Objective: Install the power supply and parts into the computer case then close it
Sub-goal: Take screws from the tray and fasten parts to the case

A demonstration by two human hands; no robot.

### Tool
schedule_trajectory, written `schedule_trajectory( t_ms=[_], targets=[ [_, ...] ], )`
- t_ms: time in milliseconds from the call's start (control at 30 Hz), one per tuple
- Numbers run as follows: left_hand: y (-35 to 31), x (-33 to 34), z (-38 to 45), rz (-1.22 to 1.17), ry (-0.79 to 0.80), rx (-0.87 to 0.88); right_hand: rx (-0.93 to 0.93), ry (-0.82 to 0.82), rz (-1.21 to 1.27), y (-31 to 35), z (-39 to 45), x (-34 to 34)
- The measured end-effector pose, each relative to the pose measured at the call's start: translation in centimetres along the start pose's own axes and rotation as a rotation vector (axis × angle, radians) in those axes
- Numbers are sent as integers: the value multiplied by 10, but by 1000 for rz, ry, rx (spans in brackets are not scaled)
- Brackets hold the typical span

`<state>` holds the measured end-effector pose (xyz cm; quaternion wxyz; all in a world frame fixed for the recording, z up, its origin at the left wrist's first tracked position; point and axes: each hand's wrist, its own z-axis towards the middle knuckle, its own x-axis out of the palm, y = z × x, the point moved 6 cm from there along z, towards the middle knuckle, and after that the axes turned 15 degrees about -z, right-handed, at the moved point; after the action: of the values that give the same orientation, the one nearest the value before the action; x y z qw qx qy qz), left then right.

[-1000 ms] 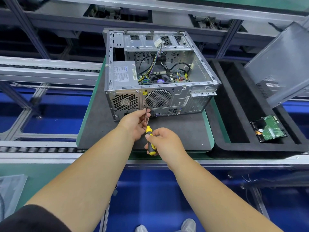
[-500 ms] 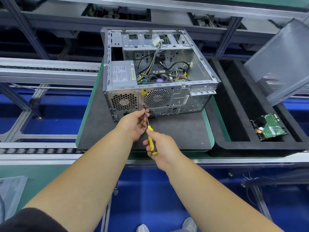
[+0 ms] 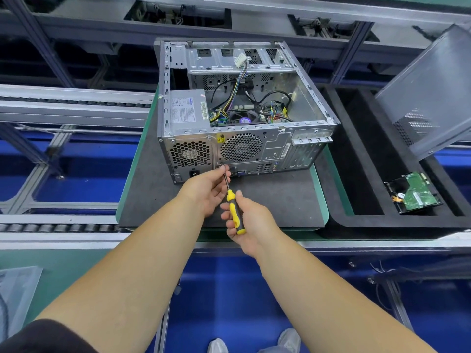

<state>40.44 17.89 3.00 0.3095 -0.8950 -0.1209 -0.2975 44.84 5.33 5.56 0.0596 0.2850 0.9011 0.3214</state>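
Note:
An open silver computer case point(image 3: 300, 103) lies on a dark mat, its rear panel facing me. The grey power supply point(image 3: 186, 108) sits inside at the left rear corner, with cables and the motherboard beside it. My right hand point(image 3: 251, 220) grips the yellow-and-black handle of a screwdriver point(image 3: 235, 212). Its shaft runs up to the rear panel just below the power supply grille. My left hand point(image 3: 207, 187) pinches the shaft near the tip against the panel.
A black foam tray point(image 3: 356, 174) stands to the right and holds a hard drive point(image 3: 414, 193) with its green board up. The grey side panel point(image 3: 433, 90) leans at the far right. Conveyor rails run along the left. The mat point(image 3: 275, 200) has a green edge.
My right hand has turned on the screwdriver handle, showing more of it. The left hand stays at the shaft tip on the rear panel. The camera view shifted slightly.

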Motion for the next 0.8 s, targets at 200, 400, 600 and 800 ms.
schedule_trajectory(
  t_ms=[200, 400, 600, 800],
  targets=[
    [1, 0, -2, 9, 38, -5, -53, -44, -66, 3, -1, 0],
    [0, -3, -5, 64, 63, -7, -6, -24, -97, 3, -2, 2],
    [0, -2, -5, 39, 19, 11, 13, 73, 22, 1, 0, 7],
    [0, -2, -3, 23, 8, 10, -78, -41, -42, 4, 0, 2]
  ],
)
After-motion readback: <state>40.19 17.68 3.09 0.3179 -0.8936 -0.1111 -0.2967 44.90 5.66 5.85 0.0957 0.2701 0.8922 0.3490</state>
